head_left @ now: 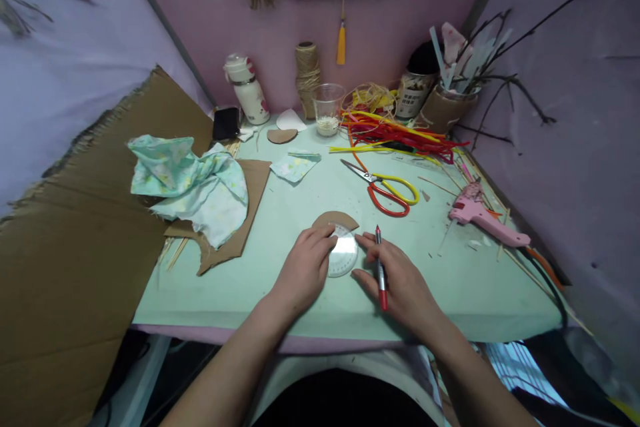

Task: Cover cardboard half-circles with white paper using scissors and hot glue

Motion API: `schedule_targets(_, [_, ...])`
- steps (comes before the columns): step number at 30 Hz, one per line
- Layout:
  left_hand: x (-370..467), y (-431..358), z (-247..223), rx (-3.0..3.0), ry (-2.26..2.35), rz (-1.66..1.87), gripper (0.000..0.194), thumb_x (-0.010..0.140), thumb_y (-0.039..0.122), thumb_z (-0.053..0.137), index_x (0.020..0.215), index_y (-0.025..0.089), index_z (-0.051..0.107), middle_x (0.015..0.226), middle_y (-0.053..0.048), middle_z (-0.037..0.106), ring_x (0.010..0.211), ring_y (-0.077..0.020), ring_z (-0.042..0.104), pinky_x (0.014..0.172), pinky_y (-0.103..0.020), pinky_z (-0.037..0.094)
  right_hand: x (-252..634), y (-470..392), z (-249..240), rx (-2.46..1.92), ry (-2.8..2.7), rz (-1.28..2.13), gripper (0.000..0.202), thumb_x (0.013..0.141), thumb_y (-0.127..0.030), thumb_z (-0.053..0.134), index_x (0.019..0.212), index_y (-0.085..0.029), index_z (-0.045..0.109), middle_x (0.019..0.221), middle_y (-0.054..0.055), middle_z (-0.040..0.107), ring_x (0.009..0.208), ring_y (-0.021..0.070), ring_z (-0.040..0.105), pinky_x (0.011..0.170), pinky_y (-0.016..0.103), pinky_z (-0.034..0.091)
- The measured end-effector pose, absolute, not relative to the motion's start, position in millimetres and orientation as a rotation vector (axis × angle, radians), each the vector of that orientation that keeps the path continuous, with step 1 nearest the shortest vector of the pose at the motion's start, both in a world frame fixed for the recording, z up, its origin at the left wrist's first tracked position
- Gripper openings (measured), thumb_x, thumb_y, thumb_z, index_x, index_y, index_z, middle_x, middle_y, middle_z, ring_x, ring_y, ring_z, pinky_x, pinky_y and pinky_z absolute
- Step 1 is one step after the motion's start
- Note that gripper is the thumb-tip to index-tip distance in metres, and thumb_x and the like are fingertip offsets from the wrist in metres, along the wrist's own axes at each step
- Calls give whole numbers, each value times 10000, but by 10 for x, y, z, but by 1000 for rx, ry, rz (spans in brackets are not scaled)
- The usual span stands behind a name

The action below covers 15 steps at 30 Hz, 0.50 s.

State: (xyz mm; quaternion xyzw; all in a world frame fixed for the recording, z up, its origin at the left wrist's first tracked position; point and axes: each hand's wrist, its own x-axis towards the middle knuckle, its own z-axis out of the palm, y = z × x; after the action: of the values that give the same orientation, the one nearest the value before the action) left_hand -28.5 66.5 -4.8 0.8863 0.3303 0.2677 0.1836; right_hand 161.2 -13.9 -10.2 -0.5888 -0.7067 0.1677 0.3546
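Observation:
A clear protractor (344,253) lies flat on the table, its upper edge over a curved piece of brown cardboard (336,217). My left hand (306,263) rests at the protractor's left side, its bent fingers gripping the edge. In my right hand (397,273) a red-capped pen (381,270) is tucked between the fingers, its tip pointing away from me. The thumb and forefinger of that hand reach towards the protractor's right edge; whether they touch it I cannot tell. Scissors (383,190) with red and yellow handles lie partly open beyond my right hand.
Green patterned cloth (200,180) lies on cut cardboard (255,190) at left, by a tall cardboard sheet (100,213). A pink glue gun (487,220) sits right. Behind are a bottle (253,97), twine spool (307,77), plastic cup (329,107) and red and yellow craft stems (400,133).

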Motion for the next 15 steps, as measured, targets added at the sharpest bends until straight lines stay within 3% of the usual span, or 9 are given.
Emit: schedule_targets(15, [-303,652,-44,2492,896,772,334,868,29,476,1133,176,618,1270,-112,630,1171,-249,542,977,-470,490,1599,-158,-76,-1527,-1753,482,153,879,-253,608,890,-246,455,1221,110,667,1229,277,573,945,508,515])
